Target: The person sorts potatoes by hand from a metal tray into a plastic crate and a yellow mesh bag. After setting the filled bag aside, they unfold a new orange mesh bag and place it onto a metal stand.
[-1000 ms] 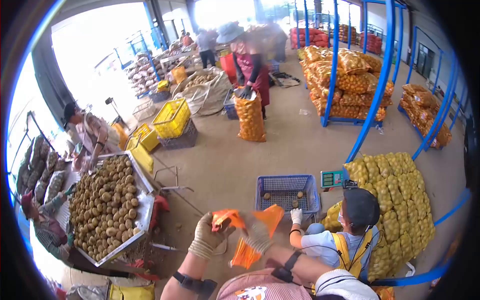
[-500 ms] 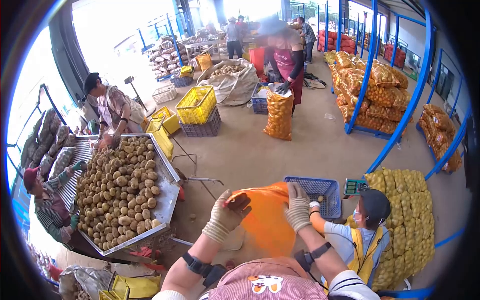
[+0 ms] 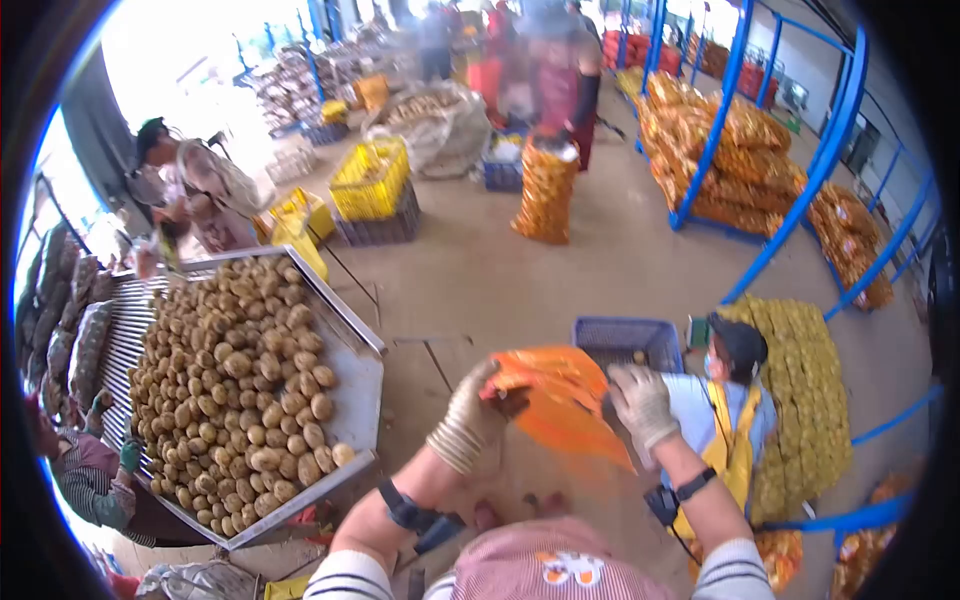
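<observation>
Beside the potato table [image 3: 365, 385], left hand [image 3: 472, 412] and right hand [image 3: 643, 402] grip an orange mesh bag [image 3: 560, 400] before a blue crate [image 3: 625, 340].

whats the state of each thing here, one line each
orange mesh bag: empty, held up, mouth spread between both hands
left hand: gloved, shut on the bag's edge
right hand: gloved, gripping the bag
sorting tray: heaped with potatoes
blue crate: nearly empty
standing sack: full, upright

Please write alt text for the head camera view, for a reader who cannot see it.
Two gloved hands, left hand and right hand, hold an orange mesh bag open above a concrete floor. A metal tray of potatoes stands at left.
</observation>
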